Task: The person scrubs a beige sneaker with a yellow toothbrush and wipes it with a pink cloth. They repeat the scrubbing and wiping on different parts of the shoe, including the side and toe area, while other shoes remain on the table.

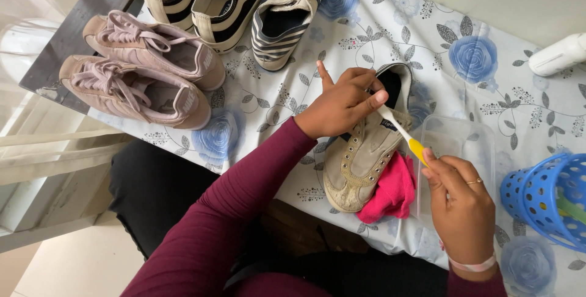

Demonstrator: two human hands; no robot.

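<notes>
Centre frame: left hand (pixel 339 103) grips a shoe (pixel 366 150), heel toward top; right hand (pixel 461 205) pinches a toothbrush (pixel 403 133), bristles apparently angled upper left.

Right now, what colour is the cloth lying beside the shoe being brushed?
Bright pink: the cloth lies against the beige shoe, shown in the head view.

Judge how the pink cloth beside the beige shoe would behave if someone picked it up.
The pink cloth lies bunched in soft folds against the beige shoe, so it would probably go floppy and drape from the fingers. It looks thin, so likely light for its size. Crumpled flat on the flowered tablecloth, it seems unlikely to roll or tip.
</notes>
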